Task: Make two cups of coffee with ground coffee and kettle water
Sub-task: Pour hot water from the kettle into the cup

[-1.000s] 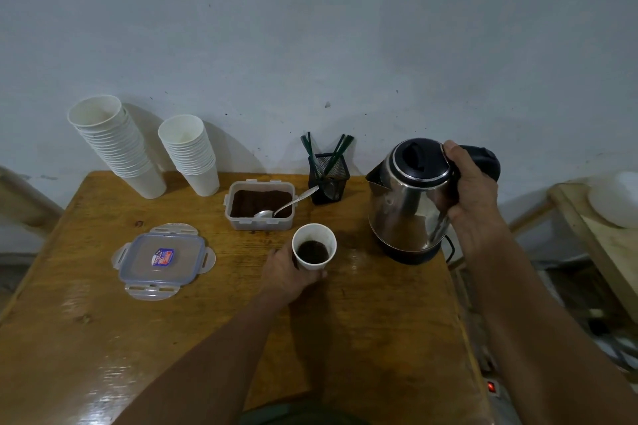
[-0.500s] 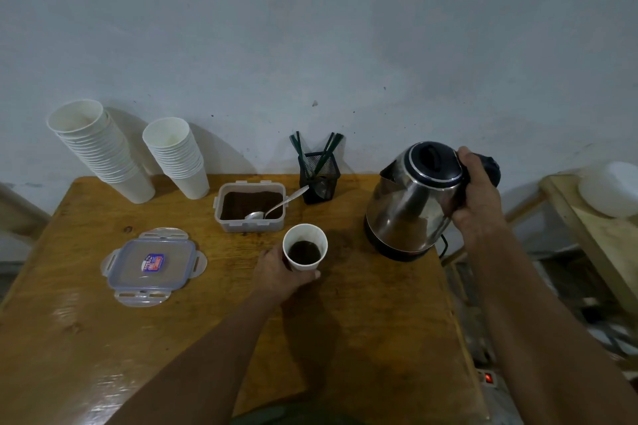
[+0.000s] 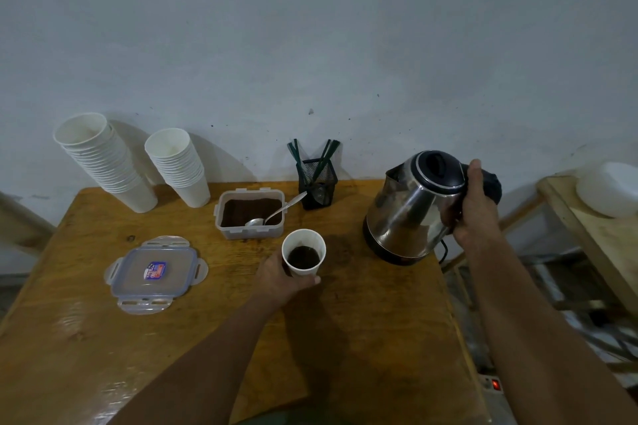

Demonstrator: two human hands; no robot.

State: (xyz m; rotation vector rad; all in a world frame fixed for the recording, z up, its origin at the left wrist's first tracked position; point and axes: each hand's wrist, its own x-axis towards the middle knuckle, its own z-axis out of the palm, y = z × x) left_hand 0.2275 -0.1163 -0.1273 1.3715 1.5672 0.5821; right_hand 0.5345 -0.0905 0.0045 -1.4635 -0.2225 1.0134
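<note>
Hands grip cup (image 3: 303, 254) and kettle (image 3: 412, 207); lid (image 3: 155, 272) label unreadable.

Lid (image 3: 156, 272) label illegible

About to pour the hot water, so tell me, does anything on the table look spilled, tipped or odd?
No spill shows. The taller cup stack leans left, so it could topple if bumped. The container lid lies off, the spoon rests in the coffee container, and the kettle is tilted in the right hand.

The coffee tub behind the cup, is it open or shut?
Open. The coffee tub shows bare dark grounds with a spoon resting in them, and its clear lid lies flat on the table apart from it.
</note>
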